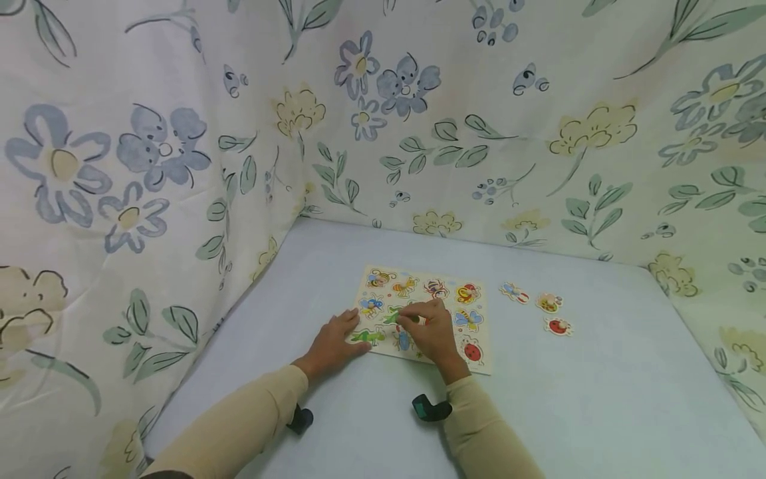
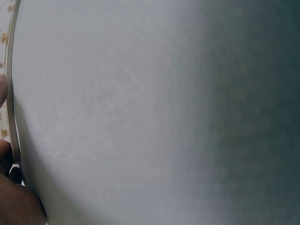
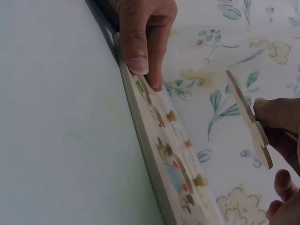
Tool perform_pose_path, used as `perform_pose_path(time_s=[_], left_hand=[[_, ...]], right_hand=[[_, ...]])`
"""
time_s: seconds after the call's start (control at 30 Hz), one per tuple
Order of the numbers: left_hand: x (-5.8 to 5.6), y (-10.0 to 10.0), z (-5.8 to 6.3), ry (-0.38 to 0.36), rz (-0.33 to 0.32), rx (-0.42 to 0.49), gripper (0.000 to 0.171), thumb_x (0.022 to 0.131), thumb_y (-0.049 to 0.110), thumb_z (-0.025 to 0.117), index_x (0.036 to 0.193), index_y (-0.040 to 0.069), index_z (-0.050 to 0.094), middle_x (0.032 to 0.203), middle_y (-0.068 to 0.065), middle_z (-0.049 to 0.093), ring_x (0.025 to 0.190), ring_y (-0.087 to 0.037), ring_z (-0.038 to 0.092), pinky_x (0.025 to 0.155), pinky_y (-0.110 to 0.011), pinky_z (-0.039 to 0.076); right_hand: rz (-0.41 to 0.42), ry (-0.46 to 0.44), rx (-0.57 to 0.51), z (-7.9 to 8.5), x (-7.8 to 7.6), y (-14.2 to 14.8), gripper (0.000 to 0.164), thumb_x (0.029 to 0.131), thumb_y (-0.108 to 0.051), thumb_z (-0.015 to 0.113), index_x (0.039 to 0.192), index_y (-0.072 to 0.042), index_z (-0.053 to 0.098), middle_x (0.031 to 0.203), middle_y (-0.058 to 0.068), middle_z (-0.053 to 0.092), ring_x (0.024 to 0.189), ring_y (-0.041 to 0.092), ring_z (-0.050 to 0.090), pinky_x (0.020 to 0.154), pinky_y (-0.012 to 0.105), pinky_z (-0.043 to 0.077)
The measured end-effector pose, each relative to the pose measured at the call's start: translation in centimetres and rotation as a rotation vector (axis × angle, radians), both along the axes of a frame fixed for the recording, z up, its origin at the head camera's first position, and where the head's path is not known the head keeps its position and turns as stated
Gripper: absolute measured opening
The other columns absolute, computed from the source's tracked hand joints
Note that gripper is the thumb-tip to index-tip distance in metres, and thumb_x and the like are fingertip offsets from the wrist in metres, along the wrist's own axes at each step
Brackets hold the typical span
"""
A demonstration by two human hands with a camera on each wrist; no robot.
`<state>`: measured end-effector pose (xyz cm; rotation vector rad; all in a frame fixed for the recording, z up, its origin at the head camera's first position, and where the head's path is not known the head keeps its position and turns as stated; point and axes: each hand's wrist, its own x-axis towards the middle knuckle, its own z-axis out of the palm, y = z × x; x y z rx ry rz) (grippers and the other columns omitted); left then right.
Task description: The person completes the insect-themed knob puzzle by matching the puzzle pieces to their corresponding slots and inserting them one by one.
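Observation:
A pegged wooden insect puzzle board point(image 1: 486, 332) lies flat on the table, with several colourful insect pieces in it. My right hand point(image 1: 432, 332) pinches a green insect piece point(image 1: 391, 315) over the middle of the board. In the right wrist view this thin wooden piece point(image 3: 251, 124) is tilted and raised off the board, its printed side hidden. My left hand point(image 1: 334, 342) rests at the board's near-left corner, fingers along the left edge and thumb at the near edge. Beside that thumb shows a green insect picture point(image 1: 368, 337).
Three loose pieces lie on the table right of the board: a blue-winged insect point(image 1: 514, 293), a yellow-green piece point(image 1: 549, 303) and a red ladybird point(image 1: 558, 326). Floral cloth point(image 1: 455, 146) hangs behind and along the sides of the white table point(image 1: 616, 386).

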<state>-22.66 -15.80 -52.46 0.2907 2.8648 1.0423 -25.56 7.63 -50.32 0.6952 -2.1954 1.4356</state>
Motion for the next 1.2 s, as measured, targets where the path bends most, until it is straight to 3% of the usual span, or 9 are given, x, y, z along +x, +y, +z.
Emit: perform_pose_path(time_s=[0.43, 0.87, 1.2], left_hand=[[0.2, -0.3, -0.2, 0.031, -0.013, 0.008, 0.078, 0.083, 0.044, 0.074, 0.140, -0.002, 0.046, 0.151, -0.007, 0.036, 0.140, -0.030, 0.026, 0.112, -0.052, 0.017], [0.5, -0.3, 0.3, 0.052, -0.028, 0.022, 0.076, 0.084, 0.039, 0.075, 0.139, -0.004, 0.045, 0.150, -0.011, 0.037, 0.140, -0.029, 0.027, 0.113, -0.049, 0.016], [0.0, -0.2, 0.3, 0.072, -0.034, 0.012, 0.080, 0.083, 0.047, 0.073, 0.139, -0.003, 0.045, 0.150, -0.011, 0.036, 0.140, -0.028, 0.028, 0.113, -0.049, 0.016]], right_hand=[[0.019, 0.009, 0.046, -1.6, 0.4, -2.8, 0.007, 0.076, -0.009, 0.082, 0.080, -0.014, 0.079, 0.082, -0.012, 0.071, 0.070, 0.013, 0.047, 0.065, 0.032, 0.029], [0.004, -0.074, 0.177, -2.6, 0.2, -5.0, 0.007, 0.077, -0.017, 0.083, 0.083, -0.019, 0.079, 0.084, -0.015, 0.071, 0.075, 0.008, 0.045, 0.070, 0.032, 0.032], [-0.021, -0.162, 0.239, -1.9, 0.4, -5.9, 0.006, 0.077, -0.018, 0.082, 0.083, -0.019, 0.080, 0.082, -0.015, 0.068, 0.079, 0.015, 0.040, 0.067, 0.033, 0.030]])
